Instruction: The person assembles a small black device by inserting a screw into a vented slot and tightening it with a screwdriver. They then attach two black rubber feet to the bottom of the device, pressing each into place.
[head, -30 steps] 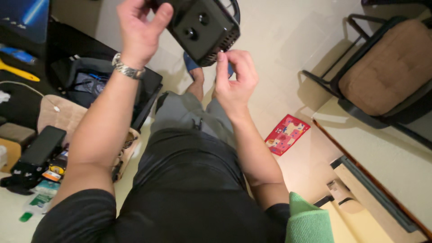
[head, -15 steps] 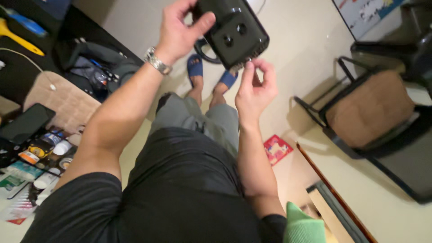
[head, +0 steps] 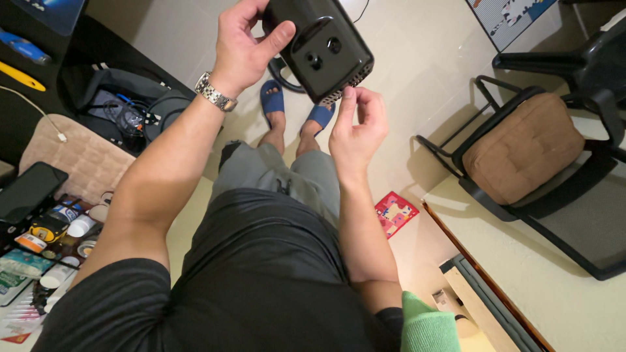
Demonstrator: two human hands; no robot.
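Observation:
A glossy black box-shaped appliance [head: 321, 47] with two round holes in one face and a vented edge is held up in front of me over my legs. My left hand [head: 244, 45], with a metal watch on the wrist, grips its left side, thumb across the face. My right hand [head: 355, 127] is below its lower vented corner, with fingertips pinched together against that edge. What the fingertips pinch is too small to make out. A black cable loop hangs behind the appliance.
A brown padded chair [head: 525, 146] with a black frame stands at the right. A red printed card [head: 394, 212] lies on the pale floor. At the left are a dark bag [head: 124, 107], a beige cushion [head: 78, 156], a phone [head: 29, 192] and several small bottles.
The appliance and both hands shifted slightly left and down in view as the camera moved. The right fingers stay at the vented corner, and the left grip is unchanged.

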